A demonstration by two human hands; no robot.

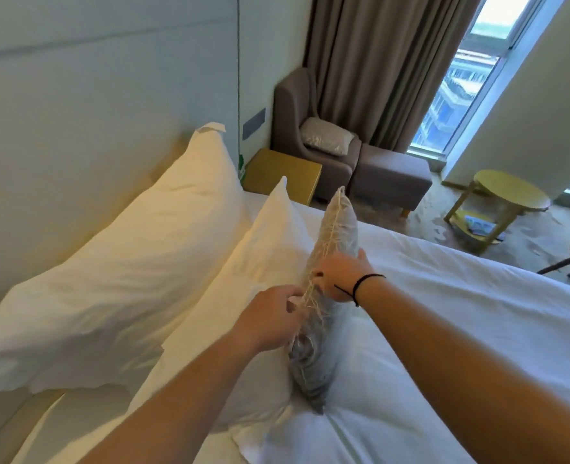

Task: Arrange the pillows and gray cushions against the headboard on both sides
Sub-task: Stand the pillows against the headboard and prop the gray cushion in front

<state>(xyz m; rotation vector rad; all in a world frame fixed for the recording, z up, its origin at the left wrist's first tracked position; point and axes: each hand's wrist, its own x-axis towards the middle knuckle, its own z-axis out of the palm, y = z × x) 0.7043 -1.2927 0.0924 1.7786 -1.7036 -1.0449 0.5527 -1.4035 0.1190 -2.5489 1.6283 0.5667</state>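
Both bare forearms are stretched forward from the bottom of the frame over the bed [444, 313], and they meet at a gray cushion [324, 296] that stands on its edge on the white sheet. The left hand [273, 319] is brought in from the lower left, knuckles up, at the cushion's fringed top seam. The right hand [339, 274] is reached across from the lower right, palm toward the cushion's far face, and a black band [364, 284] is worn on its wrist. The cushion is propped against the front of a smaller white pillow [243, 296], behind which a larger white pillow [126, 279] is leaned on the pale headboard [76, 112]. Beyond the bed's far corner a yellow nightstand [282, 174] is seen beside the headboard, then a gray armchair [305, 128] with a second cushion [327, 139] on its seat, a matching footstool [391, 175], brown curtains [377, 61] and a window [471, 82]. A round yellow table [508, 192] is set on the floor to the right, well apart from the bed. Nothing is placed between the hands and the cushion. The left fingers [293, 293] are curled at the top seam, where the fringe is pinched. The right fingers [318, 273] are bent over the same upper edge, so the cushion is grasped from the other side, with the thumb [362, 254] laid against the fabric.
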